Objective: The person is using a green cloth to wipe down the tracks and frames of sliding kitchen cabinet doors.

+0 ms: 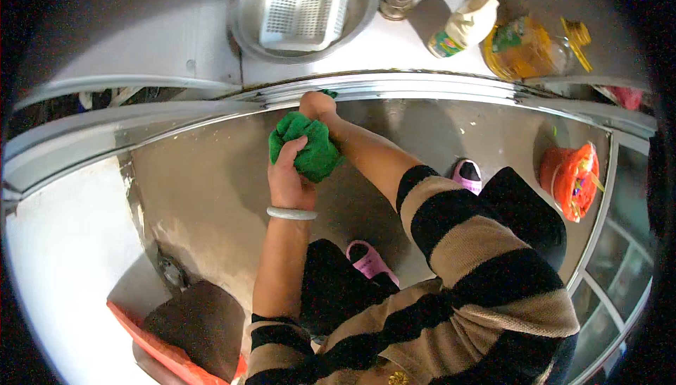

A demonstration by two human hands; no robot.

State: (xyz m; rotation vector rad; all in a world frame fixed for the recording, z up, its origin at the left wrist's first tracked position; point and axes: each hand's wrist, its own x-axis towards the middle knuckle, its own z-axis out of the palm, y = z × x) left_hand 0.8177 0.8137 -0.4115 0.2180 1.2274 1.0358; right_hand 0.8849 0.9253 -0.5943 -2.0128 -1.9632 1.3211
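My left hand (293, 171) is closed around a bunched green cloth (311, 147), its thumb lying over the fabric; a pale bangle circles the wrist. Just beyond it, my right hand (318, 106) reaches to the metal edge (401, 86) of the counter. A bit of green material (330, 92) shows at its fingers; whether it is part of the same cloth, I cannot tell. The right fingers are mostly hidden by the back of the hand.
On the counter stand a metal basin (240, 20) with a white perforated basket (306, 4), a bottle of yellow oil (528, 49) and a white container (465, 25). A red bag-lined bin (573, 181) stands on the floor at right. Glass-paned doors (626, 216) border the right side.
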